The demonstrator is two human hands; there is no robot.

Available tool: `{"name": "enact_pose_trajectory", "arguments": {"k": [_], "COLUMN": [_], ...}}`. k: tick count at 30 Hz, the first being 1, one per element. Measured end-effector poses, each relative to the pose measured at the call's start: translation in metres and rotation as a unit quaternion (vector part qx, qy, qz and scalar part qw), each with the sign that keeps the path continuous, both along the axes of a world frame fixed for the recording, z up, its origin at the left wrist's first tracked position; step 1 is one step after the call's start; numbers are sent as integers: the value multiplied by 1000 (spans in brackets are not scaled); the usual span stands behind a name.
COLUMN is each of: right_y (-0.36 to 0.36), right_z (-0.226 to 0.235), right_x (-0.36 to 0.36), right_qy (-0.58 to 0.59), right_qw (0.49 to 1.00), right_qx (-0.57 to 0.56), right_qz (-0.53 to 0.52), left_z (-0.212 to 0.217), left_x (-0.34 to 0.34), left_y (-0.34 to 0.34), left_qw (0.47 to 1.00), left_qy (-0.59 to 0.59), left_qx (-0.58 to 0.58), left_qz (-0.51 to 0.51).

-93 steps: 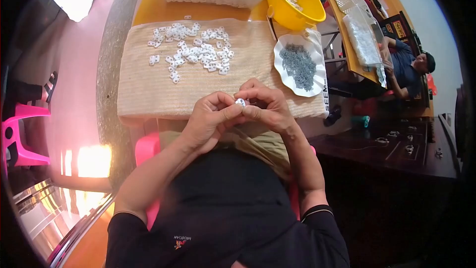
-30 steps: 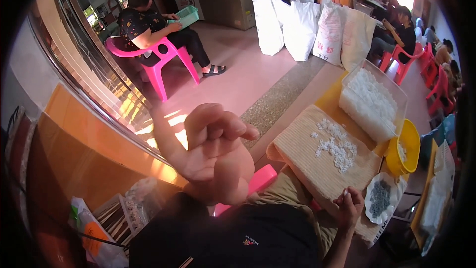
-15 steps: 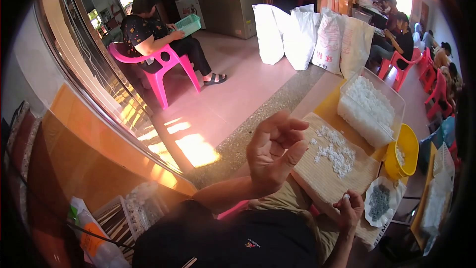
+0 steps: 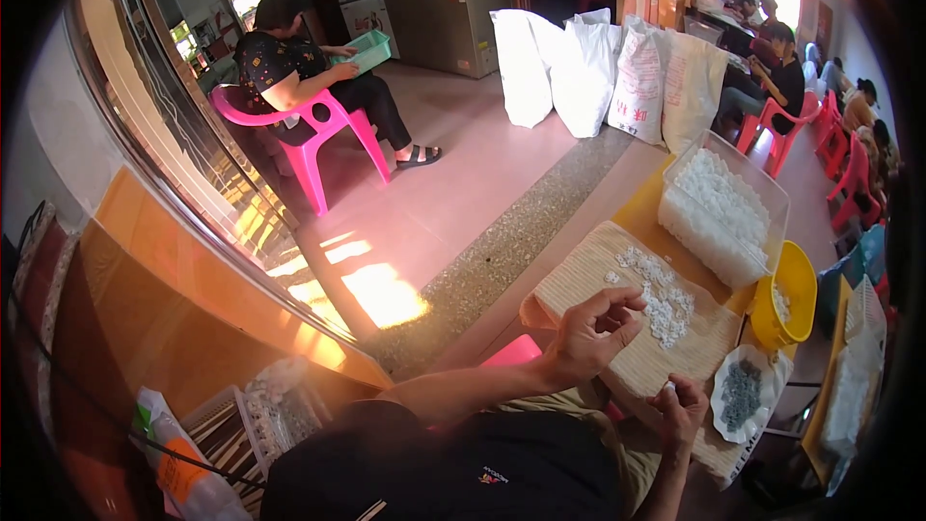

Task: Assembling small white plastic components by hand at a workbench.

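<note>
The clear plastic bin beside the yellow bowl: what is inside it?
The clear plastic bin holds a heap of small white pieces, piled toward its near wall. What lies beneath the heap and on the bin's floor is covered.

Four white sacks (image 4: 617, 68) upright on floor, far side.

We see the person from above, wearing a black short-sleeved top (image 4: 453, 463) with a small light-coloured emblem printed on the chest, and khaki trousers (image 4: 617, 434) visible just below the hem. Both forearms are bare from the sleeve down, and we find no watch, ring or glove on the left hand (image 4: 590, 333) or the right hand (image 4: 681, 405). The sleeve hems are plain.
</note>
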State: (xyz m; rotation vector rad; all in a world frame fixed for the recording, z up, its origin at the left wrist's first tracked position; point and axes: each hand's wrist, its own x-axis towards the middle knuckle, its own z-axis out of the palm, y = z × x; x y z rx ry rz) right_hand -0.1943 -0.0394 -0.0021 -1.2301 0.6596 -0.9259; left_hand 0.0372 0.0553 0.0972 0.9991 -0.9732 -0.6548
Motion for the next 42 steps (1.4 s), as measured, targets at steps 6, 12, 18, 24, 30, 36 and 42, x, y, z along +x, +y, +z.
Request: {"name": "enact_pose_trajectory", "arguments": {"k": [6, 12, 18, 24, 30, 36, 42], "right_y": [2, 4, -3, -2, -4, -4, -12], "right_z": [0, 1, -10, -9, -16, -5, -3], "right_x": [2, 4, 1, 0, -3, -11, -6], "right_qy": [37, 61, 96, 84, 55, 152, 194], "right_qw": [999, 996, 989, 989, 994, 971, 960], "right_qx": [-37, -58, -107, -116, -74, -176, -197], "right_qz": [13, 0, -40, -30, -55, -59, -53], "left_z": [-29, -55, -72, -75, -77, -86, -37], "left_x": [-8, -13, -19, -22, -27, -38, 9], "left_y": [-13, -21, -28, -28, -25, -29, -41], "left_qw": [994, 993, 996, 995, 990, 991, 962], "left_qy": [-29, -53, -50, -55, -90, -79, 273], "left_qx": [94, 101, 77, 79, 108, 105, -15], "left_qz": [-43, -15, -3, -2, -1, -10, -10]}}
